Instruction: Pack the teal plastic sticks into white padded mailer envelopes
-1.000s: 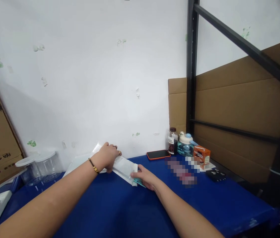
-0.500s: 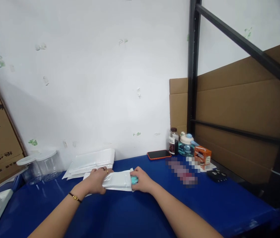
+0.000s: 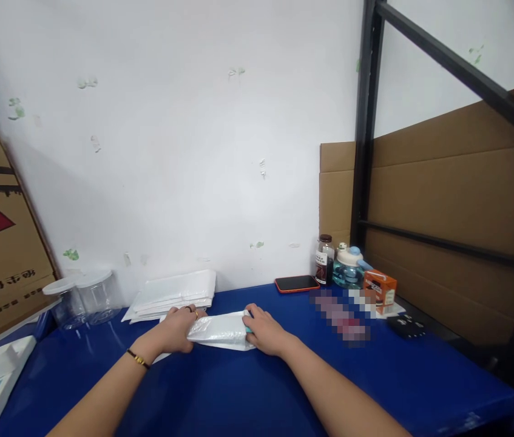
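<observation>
A white plastic packet (image 3: 220, 331) lies between my two hands over the blue table (image 3: 193, 394). My left hand (image 3: 177, 329) is closed on its left end, with rings and a bracelet showing. At the packet's right end, my right hand (image 3: 263, 329) has its fingers bent over the edge, where a bit of turquoise (image 3: 248, 329) shows; its fingertips are partly hidden. Behind my left hand sits a stack of white packets (image 3: 175, 294), and a white edge pokes out beneath that hand.
Clear jars (image 3: 95, 297) and a white tray (image 3: 8, 388) stand at the left. Along the back right are a phone (image 3: 297, 284), a dark bottle (image 3: 324, 261), a blue-lidded jug (image 3: 348, 270), an orange box (image 3: 379, 291) and a black object (image 3: 406, 326). A black metal frame (image 3: 366, 121) rises behind.
My right hand has moved slightly right and further over the packet's end, covering more of the turquoise piece. The packet looks more wrinkled and puffed. The whole view has shifted slightly.
</observation>
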The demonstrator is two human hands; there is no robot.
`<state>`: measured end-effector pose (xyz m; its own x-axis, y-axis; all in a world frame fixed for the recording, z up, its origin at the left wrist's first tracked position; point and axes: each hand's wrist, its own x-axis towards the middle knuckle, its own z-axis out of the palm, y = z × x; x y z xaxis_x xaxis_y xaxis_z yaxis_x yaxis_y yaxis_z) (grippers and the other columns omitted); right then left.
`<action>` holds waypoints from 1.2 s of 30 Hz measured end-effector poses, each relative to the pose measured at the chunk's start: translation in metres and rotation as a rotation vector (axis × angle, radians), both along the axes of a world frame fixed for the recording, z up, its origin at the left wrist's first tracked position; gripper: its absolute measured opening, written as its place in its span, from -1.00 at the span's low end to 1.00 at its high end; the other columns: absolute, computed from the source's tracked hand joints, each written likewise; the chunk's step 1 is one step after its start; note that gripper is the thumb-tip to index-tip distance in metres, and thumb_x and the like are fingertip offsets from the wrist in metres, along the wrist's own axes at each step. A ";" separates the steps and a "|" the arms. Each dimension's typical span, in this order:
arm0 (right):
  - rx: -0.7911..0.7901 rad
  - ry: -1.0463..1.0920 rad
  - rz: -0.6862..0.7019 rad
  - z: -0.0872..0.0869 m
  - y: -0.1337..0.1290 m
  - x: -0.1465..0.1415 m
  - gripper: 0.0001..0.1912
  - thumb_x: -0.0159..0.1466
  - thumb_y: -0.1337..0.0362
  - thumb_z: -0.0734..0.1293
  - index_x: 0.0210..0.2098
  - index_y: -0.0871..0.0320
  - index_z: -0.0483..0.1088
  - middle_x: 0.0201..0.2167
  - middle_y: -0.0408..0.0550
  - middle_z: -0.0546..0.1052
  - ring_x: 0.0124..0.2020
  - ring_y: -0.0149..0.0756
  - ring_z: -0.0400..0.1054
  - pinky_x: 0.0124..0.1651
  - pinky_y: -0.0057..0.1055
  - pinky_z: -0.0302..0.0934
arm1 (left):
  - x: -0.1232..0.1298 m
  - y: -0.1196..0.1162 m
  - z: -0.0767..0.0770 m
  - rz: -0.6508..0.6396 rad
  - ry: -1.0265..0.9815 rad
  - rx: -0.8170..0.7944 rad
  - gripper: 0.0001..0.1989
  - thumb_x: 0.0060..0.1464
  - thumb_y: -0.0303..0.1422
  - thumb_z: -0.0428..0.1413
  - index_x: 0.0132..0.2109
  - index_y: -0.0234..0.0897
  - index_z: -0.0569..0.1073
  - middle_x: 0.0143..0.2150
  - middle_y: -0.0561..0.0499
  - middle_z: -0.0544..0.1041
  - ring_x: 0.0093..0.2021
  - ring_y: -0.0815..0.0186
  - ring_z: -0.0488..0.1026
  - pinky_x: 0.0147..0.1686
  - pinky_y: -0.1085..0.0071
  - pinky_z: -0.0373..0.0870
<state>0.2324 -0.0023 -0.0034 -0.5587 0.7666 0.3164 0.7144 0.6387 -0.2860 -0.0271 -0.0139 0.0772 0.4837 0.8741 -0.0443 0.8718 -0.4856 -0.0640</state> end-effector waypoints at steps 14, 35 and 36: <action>0.070 0.039 0.110 0.004 -0.006 0.010 -0.61 0.20 0.25 0.28 0.03 -0.01 0.24 0.18 -0.02 0.07 0.02 -0.14 0.20 -0.01 -0.26 0.18 | 0.000 -0.001 0.065 0.040 0.212 0.111 -0.41 -0.40 -0.47 0.09 -0.07 -0.13 0.37 -0.15 -0.06 0.40 -0.13 0.14 0.34 -0.10 0.26 0.13; 0.035 0.035 0.053 0.004 -0.010 0.003 -0.78 0.25 0.26 0.22 -0.09 0.04 0.28 -0.04 -0.04 0.31 -0.05 -0.20 0.20 -0.05 -0.26 0.10 | -0.027 -0.006 0.106 0.141 0.350 0.226 -0.41 -0.43 -0.52 0.08 -0.09 -0.18 0.43 -0.14 -0.14 0.40 -0.06 0.05 0.31 -0.09 0.17 0.12; 0.026 0.031 0.036 0.004 -0.010 0.004 -0.78 0.26 0.25 0.21 -0.09 0.05 0.28 -0.06 -0.04 0.32 -0.06 -0.19 0.19 -0.06 -0.26 0.10 | -0.032 -0.007 0.109 0.166 0.341 0.232 -0.39 -0.45 -0.53 0.07 -0.08 -0.17 0.42 -0.13 -0.14 0.39 -0.06 0.04 0.31 -0.08 0.16 0.11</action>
